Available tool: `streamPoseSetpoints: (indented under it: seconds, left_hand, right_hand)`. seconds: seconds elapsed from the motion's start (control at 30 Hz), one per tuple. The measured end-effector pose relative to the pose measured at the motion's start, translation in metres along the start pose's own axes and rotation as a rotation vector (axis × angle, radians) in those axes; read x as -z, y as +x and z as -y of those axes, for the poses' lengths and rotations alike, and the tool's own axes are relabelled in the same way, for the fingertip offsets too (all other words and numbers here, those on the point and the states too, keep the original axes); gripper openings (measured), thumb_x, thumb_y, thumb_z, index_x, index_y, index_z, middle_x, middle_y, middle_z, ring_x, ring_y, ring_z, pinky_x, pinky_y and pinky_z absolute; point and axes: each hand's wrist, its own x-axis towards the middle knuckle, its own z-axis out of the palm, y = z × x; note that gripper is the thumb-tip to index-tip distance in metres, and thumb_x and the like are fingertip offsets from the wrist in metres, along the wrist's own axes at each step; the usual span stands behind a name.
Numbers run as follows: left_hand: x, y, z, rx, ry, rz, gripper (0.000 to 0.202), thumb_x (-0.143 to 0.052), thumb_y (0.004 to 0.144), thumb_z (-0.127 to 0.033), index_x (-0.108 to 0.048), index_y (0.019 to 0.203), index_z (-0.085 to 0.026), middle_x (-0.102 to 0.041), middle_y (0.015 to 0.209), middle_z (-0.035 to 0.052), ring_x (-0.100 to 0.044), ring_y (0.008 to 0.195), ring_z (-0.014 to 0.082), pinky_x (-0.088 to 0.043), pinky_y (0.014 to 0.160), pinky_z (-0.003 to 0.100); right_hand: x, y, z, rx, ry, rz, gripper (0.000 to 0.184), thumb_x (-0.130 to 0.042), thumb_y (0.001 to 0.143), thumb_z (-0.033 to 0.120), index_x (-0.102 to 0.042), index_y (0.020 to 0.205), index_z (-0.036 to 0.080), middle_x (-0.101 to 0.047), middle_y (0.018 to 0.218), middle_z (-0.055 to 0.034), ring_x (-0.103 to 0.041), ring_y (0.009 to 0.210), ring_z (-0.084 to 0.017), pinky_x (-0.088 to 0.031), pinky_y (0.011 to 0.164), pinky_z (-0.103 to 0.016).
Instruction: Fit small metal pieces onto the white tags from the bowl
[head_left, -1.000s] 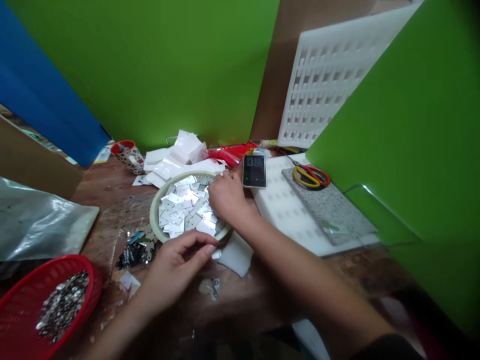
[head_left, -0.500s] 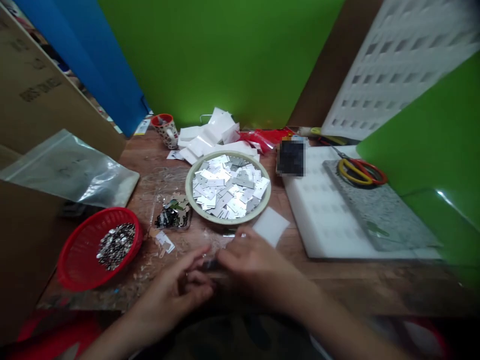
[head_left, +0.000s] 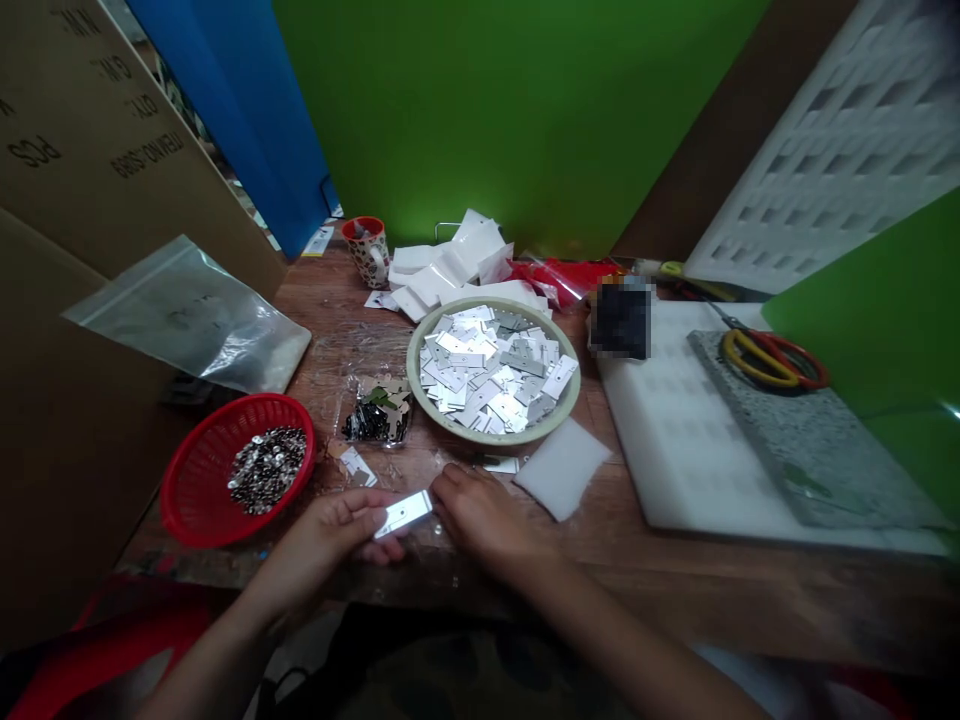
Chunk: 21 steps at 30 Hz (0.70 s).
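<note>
My left hand (head_left: 349, 525) pinches a shiny flat metal plate (head_left: 406, 514) between thumb and fingers, its bright face turned up. My right hand (head_left: 480, 520) is closed at the plate's right end, with fingertips curled under and out of sight. Whether those fingertips touch the plate or hold something small is hidden. Just beyond the hands, a round pale bowl (head_left: 491, 436) is heaped with similar metal plates (head_left: 487, 365). Another metal piece (head_left: 500, 464) lies on the table below the bowl, beside a white foam sheet (head_left: 562, 468).
On the left stand a red basket (head_left: 176, 490) of small shiny metal parts and a plastic bag of dark pieces (head_left: 375, 412). A mug (head_left: 365, 250) and white packets (head_left: 457, 260) sit behind. Scissors (head_left: 772, 360) rest on a grey slab (head_left: 772, 450) atop white foam (head_left: 645, 440) at right.
The left fingers, earlier loosely spread near a dark blurred piece at the right fingertips, now grip the metal plate with its bright face showing. The camera view has shifted, moving the scene rightward.
</note>
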Motion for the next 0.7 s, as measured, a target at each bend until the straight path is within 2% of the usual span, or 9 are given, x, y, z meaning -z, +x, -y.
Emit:
streamPoseSetpoints:
  seconds: [0.07, 0.17, 0.3, 0.43, 0.5, 0.63, 0.7]
  left_hand:
    - [-0.005, -0.001, -0.003, 0.021, -0.088, 0.012, 0.029, -0.071, 0.079, -0.028, -0.068, 0.103, -0.012, -0.074, 0.090, 0.0085, -0.069, 0.074, 0.0138, -0.052, 0.067, 0.020]
    - [-0.015, 0.000, -0.007, 0.040, -0.181, 0.055, 0.026, -0.072, 0.079, -0.023, -0.069, 0.102, -0.012, -0.074, 0.099, 0.0107, -0.071, 0.081, 0.0160, -0.055, 0.071, 0.020]
    - [-0.021, 0.002, -0.016, 0.050, -0.272, 0.051, 0.021, -0.070, 0.080, -0.017, -0.071, 0.098, -0.009, -0.075, 0.095, 0.0134, -0.073, 0.081, 0.0202, -0.058, 0.072, 0.023]
    - [-0.023, 0.003, -0.019, 0.039, -0.400, 0.021, 0.014, -0.063, 0.082, -0.006, -0.073, 0.091, -0.005, -0.076, 0.090, 0.0155, -0.073, 0.081, 0.0199, -0.059, 0.076, 0.022]
    - [-0.027, 0.004, -0.017, 0.055, -0.471, 0.020, 0.015, -0.059, 0.083, -0.003, -0.073, 0.088, -0.004, -0.076, 0.090, 0.0161, -0.073, 0.081, 0.0196, -0.059, 0.077, 0.021]
    - [-0.047, 0.009, -0.013, 0.166, -0.575, 0.080, 0.020, -0.053, 0.087, -0.002, -0.072, 0.092, -0.001, -0.074, 0.096, 0.0193, -0.073, 0.087, 0.0204, -0.059, 0.077, 0.020]
    - [-0.061, 0.014, -0.011, 0.207, -0.592, 0.124, 0.021, -0.052, 0.087, -0.002, -0.072, 0.093, 0.000, -0.074, 0.100, 0.0192, -0.072, 0.089, 0.0206, -0.059, 0.078, 0.020]
  right_hand:
    - [-0.003, -0.001, 0.001, -0.008, -0.022, 0.008, 0.022, -0.043, 0.090, 0.004, -0.063, 0.098, 0.012, -0.065, 0.098, -0.0114, -0.060, 0.088, -0.022, -0.044, 0.079, -0.033]
    - [-0.008, -0.003, 0.001, -0.023, -0.027, 0.014, 0.025, -0.042, 0.088, 0.003, -0.063, 0.101, 0.009, -0.065, 0.102, -0.0149, -0.060, 0.093, -0.026, -0.044, 0.081, -0.035]
    - [-0.009, 0.000, 0.003, -0.055, 0.025, -0.018, 0.018, -0.047, 0.087, 0.009, -0.064, 0.094, 0.011, -0.066, 0.098, -0.0137, -0.061, 0.086, -0.025, -0.045, 0.076, -0.033]
    - [-0.011, -0.004, 0.005, -0.056, 0.088, -0.054, 0.013, -0.053, 0.082, 0.011, -0.063, 0.090, 0.013, -0.066, 0.091, -0.0110, -0.062, 0.080, -0.022, -0.047, 0.071, -0.030]
    - [-0.012, -0.015, 0.002, -0.065, 0.186, -0.152, 0.013, -0.053, 0.080, 0.009, -0.063, 0.087, 0.014, -0.066, 0.086, -0.0085, -0.062, 0.076, -0.020, -0.048, 0.069, -0.028]
    - [-0.003, -0.057, -0.014, -0.168, 0.611, -0.504, 0.014, -0.051, 0.086, 0.013, -0.064, 0.089, 0.018, -0.067, 0.082, -0.0036, -0.063, 0.075, -0.016, -0.050, 0.069, -0.026]
    - [0.007, -0.080, -0.021, -0.265, 0.749, -0.554, 0.012, -0.055, 0.089, 0.019, -0.066, 0.093, 0.021, -0.069, 0.084, -0.0020, -0.064, 0.075, -0.015, -0.052, 0.068, -0.025]
